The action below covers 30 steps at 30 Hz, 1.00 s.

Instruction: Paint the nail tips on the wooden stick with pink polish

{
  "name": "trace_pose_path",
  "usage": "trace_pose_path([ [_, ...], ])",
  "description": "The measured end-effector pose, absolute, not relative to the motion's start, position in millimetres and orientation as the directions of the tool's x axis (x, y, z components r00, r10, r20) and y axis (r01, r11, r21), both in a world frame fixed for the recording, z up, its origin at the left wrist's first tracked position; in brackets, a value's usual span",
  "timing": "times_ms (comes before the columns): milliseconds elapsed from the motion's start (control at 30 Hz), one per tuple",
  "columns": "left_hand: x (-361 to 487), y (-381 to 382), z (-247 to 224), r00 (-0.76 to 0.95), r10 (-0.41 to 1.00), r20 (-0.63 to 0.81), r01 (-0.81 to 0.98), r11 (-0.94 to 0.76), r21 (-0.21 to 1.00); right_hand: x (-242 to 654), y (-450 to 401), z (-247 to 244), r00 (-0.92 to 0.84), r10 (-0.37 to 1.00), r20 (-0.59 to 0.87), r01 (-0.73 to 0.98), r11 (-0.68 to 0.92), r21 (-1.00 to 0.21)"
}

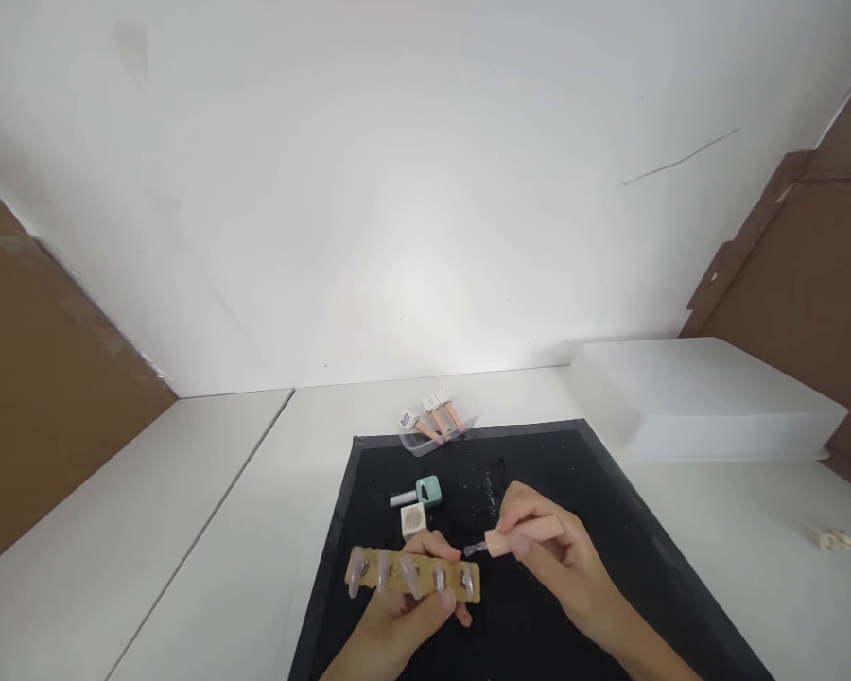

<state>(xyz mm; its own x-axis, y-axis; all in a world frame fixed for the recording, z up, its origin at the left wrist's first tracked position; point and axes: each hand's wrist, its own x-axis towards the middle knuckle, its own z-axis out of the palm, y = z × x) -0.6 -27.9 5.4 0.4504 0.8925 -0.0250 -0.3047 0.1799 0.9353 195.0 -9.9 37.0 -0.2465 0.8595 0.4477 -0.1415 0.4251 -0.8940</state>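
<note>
My left hand [411, 619] is closed around a tan strip [425, 579] that carries several pale, glossy false nails [409, 573] in a row. In my right hand [560, 558], fingers pinch the pink cap of a nail polish brush [525, 537]. Its wet-looking bristle tip [475, 549] points left, close above the strip's right end; whether it touches cannot be told. Just beyond my left fingers stands a small square bottle [412, 519] with a round mark on its face. Behind that lies a teal bottle [429, 491] with a pale cap.
A black mat [531, 454] lies on the white table [234, 558]. At its far edge, a clear tray [420, 445] holds several pink-capped bottles [432, 412]. A white box [709, 397] stands at the right, with small cream-coloured pieces [829, 538] nearer me. A white wall rises behind.
</note>
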Motion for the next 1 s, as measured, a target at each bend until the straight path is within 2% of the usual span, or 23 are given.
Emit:
trace_pose_path([
  [233, 0.4, -28.4, 6.3, 0.461, 0.886, -0.05, -0.344, 0.231, 0.91, 195.4, -10.4, 36.9, -0.342, 0.852, 0.396, -0.204, 0.344, -0.916],
  [367, 1.2, -28.9, 5.2, 0.483, 0.875, -0.045, -0.354, 0.242, 0.903, 194.6, -8.9, 35.6, -0.284, 0.882, 0.375, -0.167, 0.339, -0.926],
  [467, 1.1, -29.8, 4.7, 0.492, 0.869, -0.045, -0.351, 0.245, 0.904, 195.0, -7.3, 32.3, -0.263, 0.887, 0.379, -0.214, 0.329, -0.92],
  [633, 0.3, -30.6, 5.0, 0.518, 0.854, -0.044, -0.333, 0.249, 0.909, 194.8, -7.1, 31.5, -0.373, 0.854, 0.364, -0.234, 0.292, -0.927],
  [833, 0.6, -28.5, 6.0, 0.539, 0.841, -0.053, -0.287, 0.242, 0.927, 195.5, -5.4, 29.5, -0.242, 0.896, 0.372, -0.202, 0.329, -0.923],
  [1000, 1.4, -28.7, 5.9, 0.539, 0.841, -0.053, -0.27, 0.232, 0.935, 195.6, -6.1, 30.2, -0.364, 0.837, 0.408, -0.228, 0.345, -0.911],
])
